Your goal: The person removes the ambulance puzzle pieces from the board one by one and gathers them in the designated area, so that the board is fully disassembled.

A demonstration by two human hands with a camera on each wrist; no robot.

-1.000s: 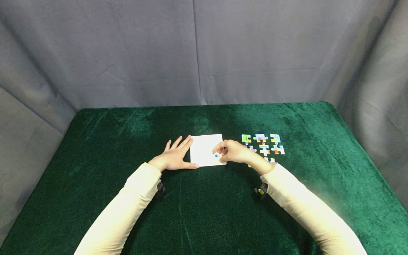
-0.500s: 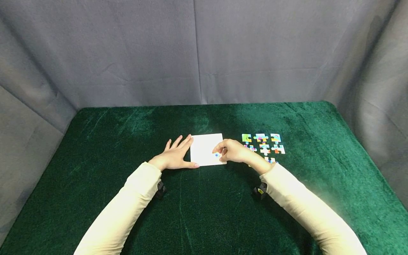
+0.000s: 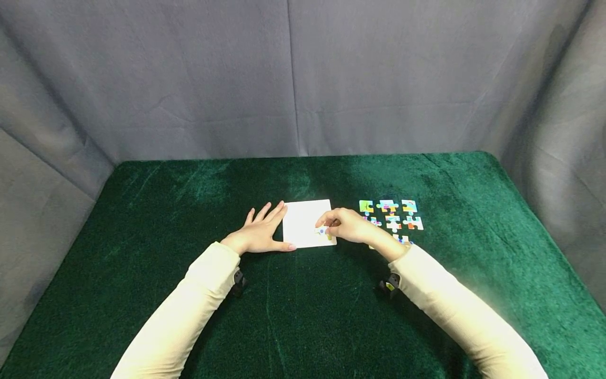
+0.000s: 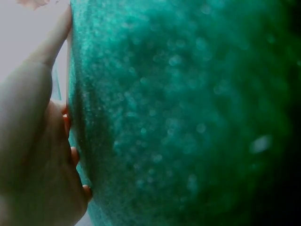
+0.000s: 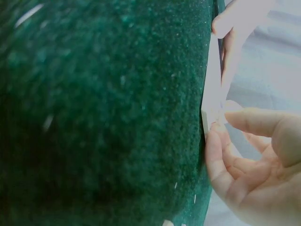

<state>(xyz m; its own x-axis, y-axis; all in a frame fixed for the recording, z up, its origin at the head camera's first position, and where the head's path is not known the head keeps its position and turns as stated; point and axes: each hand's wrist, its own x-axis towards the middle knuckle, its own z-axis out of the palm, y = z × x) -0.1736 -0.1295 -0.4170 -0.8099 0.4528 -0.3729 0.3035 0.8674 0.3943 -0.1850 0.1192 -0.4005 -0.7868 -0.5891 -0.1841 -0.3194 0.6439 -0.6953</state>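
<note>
A white rectangular board (image 3: 300,218) lies flat on the green cloth. On its lower right part is a small jigsaw puzzle piece (image 3: 322,231), white with a blue dot and a yellow edge. My right hand (image 3: 346,225) holds this piece with curled fingers and thumb, and covers part of it. In the right wrist view, the right hand's thumb (image 5: 254,121) and fingertips come together at the board's edge. My left hand (image 3: 258,235) lies with straight, spread fingers at the board's left side, its thumb touching the near left corner and its forefinger the far left one.
Several loose jigsaw pieces (image 3: 392,221) lie in rows right of the board, some partly hidden by my right hand and forearm. Green velvety cloth (image 3: 312,305) covers the table, and a grey curtain (image 3: 293,79) hangs behind its far edge.
My right thumb has shifted slightly up over the piece, so its yellow edge now shows. The left hand and the board stay in place.
</note>
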